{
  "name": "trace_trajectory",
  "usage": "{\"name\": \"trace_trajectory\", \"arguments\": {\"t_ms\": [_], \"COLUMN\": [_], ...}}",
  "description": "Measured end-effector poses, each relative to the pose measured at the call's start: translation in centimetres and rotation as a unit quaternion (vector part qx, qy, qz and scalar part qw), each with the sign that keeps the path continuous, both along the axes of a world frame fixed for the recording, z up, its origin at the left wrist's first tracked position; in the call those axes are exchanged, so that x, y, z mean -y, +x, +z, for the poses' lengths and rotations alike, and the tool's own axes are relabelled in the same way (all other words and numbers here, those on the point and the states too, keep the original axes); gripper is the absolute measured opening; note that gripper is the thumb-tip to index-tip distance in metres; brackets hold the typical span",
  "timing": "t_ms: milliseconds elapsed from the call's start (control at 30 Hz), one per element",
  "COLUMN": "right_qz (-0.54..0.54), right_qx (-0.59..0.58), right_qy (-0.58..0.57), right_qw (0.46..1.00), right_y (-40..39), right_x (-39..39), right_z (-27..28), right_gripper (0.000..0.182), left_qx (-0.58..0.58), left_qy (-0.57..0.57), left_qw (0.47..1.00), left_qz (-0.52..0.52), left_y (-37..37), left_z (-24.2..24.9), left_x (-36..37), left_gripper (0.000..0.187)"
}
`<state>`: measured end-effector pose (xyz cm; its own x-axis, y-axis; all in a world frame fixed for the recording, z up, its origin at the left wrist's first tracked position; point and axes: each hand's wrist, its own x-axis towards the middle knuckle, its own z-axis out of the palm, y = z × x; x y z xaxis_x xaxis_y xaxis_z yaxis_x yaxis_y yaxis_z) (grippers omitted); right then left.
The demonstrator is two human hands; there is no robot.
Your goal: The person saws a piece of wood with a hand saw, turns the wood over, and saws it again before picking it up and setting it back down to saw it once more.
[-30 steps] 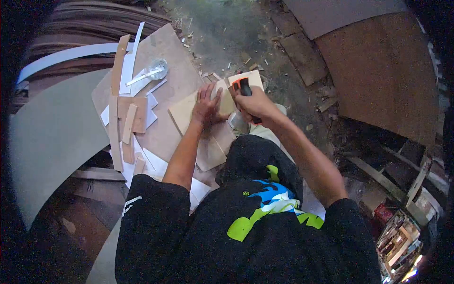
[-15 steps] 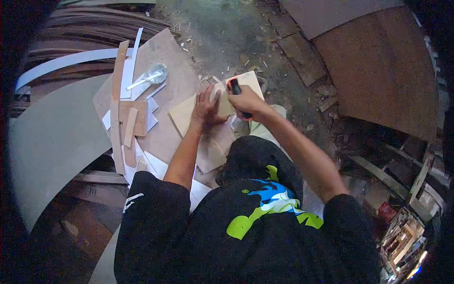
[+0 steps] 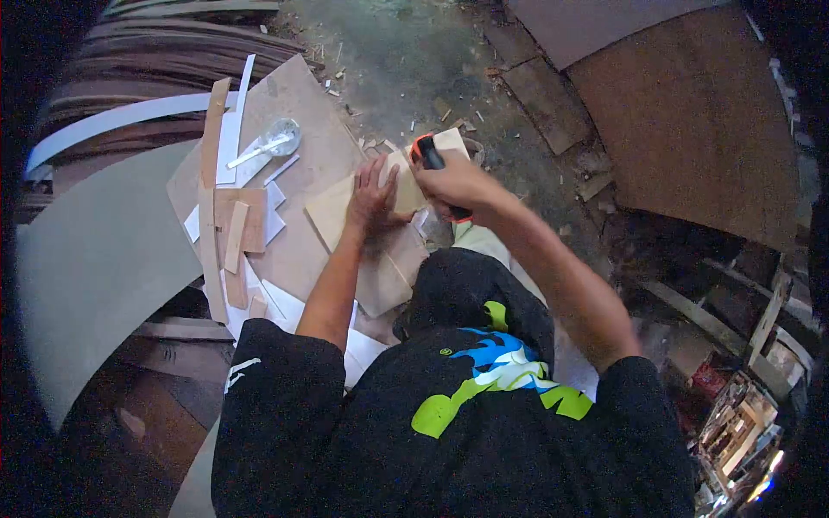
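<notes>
My left hand (image 3: pixel 374 197) presses down with its fingers spread on a pale wooden board (image 3: pixel 332 207) that lies on a larger sheet. My right hand (image 3: pixel 453 186) is wrapped round the black and orange handle of a hand saw (image 3: pixel 429 154), at the board's right part. The saw's blade does not show from above. Under my left forearm another light wood piece (image 3: pixel 380 281) rests on the sheet. A small white scrap (image 3: pixel 420 220) sits between the hands.
The plywood sheet (image 3: pixel 285 95) carries a clear plastic cup (image 3: pixel 281 138), white strips (image 3: pixel 231 142) and thin wood offcuts (image 3: pixel 237 237) at left. Wood chips litter the floor (image 3: pixel 389 60). Large brown panels (image 3: pixel 691 121) stand at right, with stacked boards (image 3: pixel 155 52) at far left.
My right hand and the saw have shifted slightly, with the right forearm a little further right. My left hand keeps its place on the board. The view has moved a little.
</notes>
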<state>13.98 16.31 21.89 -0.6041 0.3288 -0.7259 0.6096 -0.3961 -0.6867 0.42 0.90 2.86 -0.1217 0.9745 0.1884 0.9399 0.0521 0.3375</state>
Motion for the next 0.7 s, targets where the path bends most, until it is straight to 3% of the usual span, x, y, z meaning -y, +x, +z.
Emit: {"name": "trace_trajectory", "arguments": {"t_ms": [100,200,267,367,467,500,700], "right_qz": [-0.023,-0.006,-0.028,-0.011,-0.045,-0.067,0.002], "right_qx": [-0.023,-0.01,-0.027,0.041,0.0,-0.019,-0.011], "right_qy": [-0.041,0.052,0.023,0.043,0.045,-0.015,0.007], "right_qw": [0.999,0.999,0.999,0.998,0.998,0.997,1.0], "right_y": [1.3,-0.4,-0.8,1.0,1.1,0.7,0.0], "right_x": [-0.6,1.3,2.0,1.8,1.4,1.5,-0.5], "right_z": [1.1,-4.4,-5.1,-2.4,-2.9,-2.3,-0.9], "right_gripper": [0.007,0.008,0.01,0.012,0.01,0.012,0.014], "left_qx": [0.004,0.006,-0.02,-0.041,-0.008,-0.013,-0.037], "left_qy": [0.009,0.024,0.028,0.023,0.0,0.006,0.01], "left_qw": [1.0,1.0,0.999,0.999,1.0,1.0,0.999], "left_qz": [-0.001,-0.01,-0.007,0.0,-0.002,-0.005,-0.006], "left_y": [0.1,-0.2,-0.5,-0.2,0.0,-0.1,-0.5], "left_z": [-0.3,-1.0,-1.6,-2.0,-0.2,-0.4,-1.5], "left_x": [0.4,0.2,0.4,-0.1,0.6,0.5,-0.1], "left_gripper": [0.107,0.107,0.107,0.107,0.106,0.106,0.104]}}
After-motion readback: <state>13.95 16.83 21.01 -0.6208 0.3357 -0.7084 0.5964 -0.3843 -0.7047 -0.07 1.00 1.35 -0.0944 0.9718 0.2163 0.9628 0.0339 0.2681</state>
